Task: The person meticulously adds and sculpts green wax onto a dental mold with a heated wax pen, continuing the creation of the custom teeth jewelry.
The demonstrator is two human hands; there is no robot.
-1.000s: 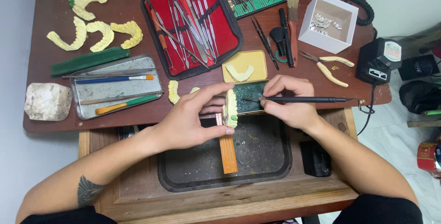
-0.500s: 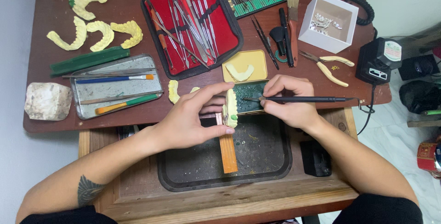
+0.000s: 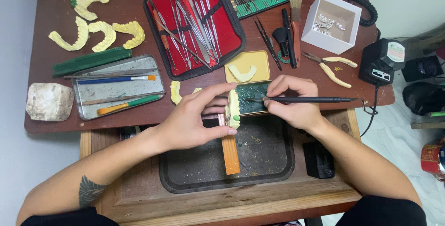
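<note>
Left hand [image 3: 190,122] pinches dental cast [image 3: 232,109]; right hand's [image 3: 292,101] tool [image 3: 301,99] seemingly touches it.

Brown desk [image 3: 55,27]: yellow dental casts [image 3: 95,34], red instrument case [image 3: 194,24], metal tray [image 3: 118,87].

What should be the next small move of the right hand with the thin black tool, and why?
Probably a short advance of the thin black tool toward the pale yellow dental cast. The right hand holds it like a pen, its tip aimed at the cast but seemingly just short of it. The left hand pinches the cast steady above the dark tray.
</note>
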